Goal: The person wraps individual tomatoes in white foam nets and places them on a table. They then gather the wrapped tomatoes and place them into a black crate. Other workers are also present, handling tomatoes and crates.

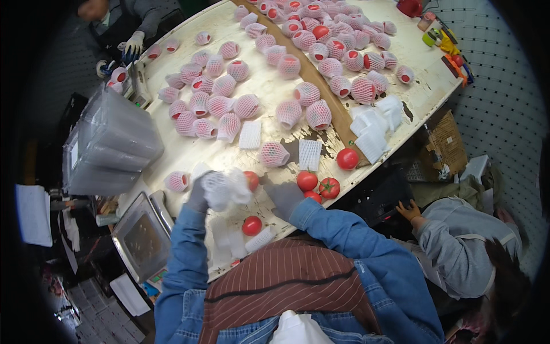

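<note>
My left hand (198, 193), in a grey glove, grips a blurred white foam net sleeve (227, 189). Just beyond that sleeve shows a bare tomato (251, 180), partly covered; whether the sleeve touches it I cannot tell. My right hand (283, 198), also gloved, is blurred, with fingers apart and nothing visible in it. Beside it sit several bare tomatoes (307, 180), one with a green calyx (329, 188). Nearer my apron lie another tomato (252, 225) and a rolled foam sleeve (260, 239). Flat foam sleeves (310, 155) rest beyond my hands.
Many sleeved tomatoes (227, 86) cover the worn white table (275, 124), with a brown divider strip (318, 81). Stacked clear plastic containers (116, 146) and a weighing scale (144, 238) stand left. One co-worker's gloved hand (134, 45) is far left; another person (464, 245) is at right.
</note>
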Motion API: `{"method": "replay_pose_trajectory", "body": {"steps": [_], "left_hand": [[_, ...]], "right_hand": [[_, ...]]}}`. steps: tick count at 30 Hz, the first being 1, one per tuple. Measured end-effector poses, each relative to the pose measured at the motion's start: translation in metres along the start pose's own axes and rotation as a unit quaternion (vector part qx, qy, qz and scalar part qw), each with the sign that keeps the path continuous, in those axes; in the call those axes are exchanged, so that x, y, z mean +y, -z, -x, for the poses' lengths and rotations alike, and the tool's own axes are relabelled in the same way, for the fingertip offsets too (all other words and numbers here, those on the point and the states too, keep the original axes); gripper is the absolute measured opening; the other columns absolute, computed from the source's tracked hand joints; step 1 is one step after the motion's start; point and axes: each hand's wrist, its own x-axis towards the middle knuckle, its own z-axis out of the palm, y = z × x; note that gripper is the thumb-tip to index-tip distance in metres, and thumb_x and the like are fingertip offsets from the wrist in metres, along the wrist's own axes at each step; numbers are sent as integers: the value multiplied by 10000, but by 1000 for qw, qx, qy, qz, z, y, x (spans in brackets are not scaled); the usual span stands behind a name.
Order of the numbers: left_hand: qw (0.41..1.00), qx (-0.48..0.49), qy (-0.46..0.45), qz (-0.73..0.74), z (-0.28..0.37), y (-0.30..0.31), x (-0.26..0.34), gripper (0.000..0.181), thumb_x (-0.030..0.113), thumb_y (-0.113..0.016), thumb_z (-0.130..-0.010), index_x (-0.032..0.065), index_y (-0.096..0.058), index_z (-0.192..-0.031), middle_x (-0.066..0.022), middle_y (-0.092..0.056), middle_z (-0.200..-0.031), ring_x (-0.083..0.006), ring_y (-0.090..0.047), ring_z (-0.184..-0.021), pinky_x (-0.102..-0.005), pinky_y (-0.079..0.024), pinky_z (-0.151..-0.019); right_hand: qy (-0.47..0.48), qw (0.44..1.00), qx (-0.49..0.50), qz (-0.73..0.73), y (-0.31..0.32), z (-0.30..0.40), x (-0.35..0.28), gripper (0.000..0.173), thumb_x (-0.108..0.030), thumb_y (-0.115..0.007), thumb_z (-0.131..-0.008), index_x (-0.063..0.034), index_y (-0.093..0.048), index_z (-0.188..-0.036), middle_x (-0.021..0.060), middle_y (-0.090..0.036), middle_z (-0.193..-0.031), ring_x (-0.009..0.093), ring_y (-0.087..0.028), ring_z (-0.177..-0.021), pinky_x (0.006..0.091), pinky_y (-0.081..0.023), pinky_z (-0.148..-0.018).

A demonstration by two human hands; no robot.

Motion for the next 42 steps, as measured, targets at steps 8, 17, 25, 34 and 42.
{"method": "replay_pose_trajectory", "body": {"steps": [8, 17, 25, 34, 42], "left_hand": [[868, 160, -21, -470, 79, 28, 16, 395, -56, -628, -605, 41, -595, -986, -137, -582, -987, -311, -574, -950, -344, -462, -843], [849, -47, 27, -526, 103, -13, 3, 841, 57, -665, -530, 115, -414, -1330, -220, -432, -1319, -405, -439, -1177, -447, -386, -1006], [945, -86, -112, -295, 147, -47, -30, 710, 87, -666, -606, 99, -478, -1290, -200, -493, -1258, -382, -475, -1138, -441, -399, -951], [931, -1, -46, -361, 127, -62, -75, 305, 29, -611, -632, 82, -646, -930, -98, -590, -992, -307, -536, -957, -353, -466, -841], [794, 22, 91, -601, 107, -24, 32, 813, 36, -660, -614, 118, -370, -1370, -162, -458, -1288, -337, -568, -930, -418, -484, -807]], "right_hand": [[-37, 983, 133, 120, 14, 0, 60, 127, -212, -646, -719, -144, -647, -826, 56, -580, -968, 243, -516, -998, 430, -370, -856], [105, 973, 190, -79, 32, -62, -40, 604, -477, -706, -729, -137, -552, -1204, 105, -521, -1231, 301, -462, -1150, 433, -381, -954], [123, 985, -60, 104, 24, -20, -85, 684, -601, -721, -633, -128, -641, -1120, 101, -448, -1344, 316, -364, -1265, 459, -356, -957], [-3, 988, -9, 152, 5, 7, -41, 483, -451, -694, -603, -125, -671, -958, 90, -462, -1311, 340, -425, -1195, 415, -348, -998], [-106, 963, 246, 3, 43, 29, 8, 558, -305, -792, -607, -126, -610, -1103, 83, -485, -1276, 292, -433, -1187, 426, -365, -979]]}}
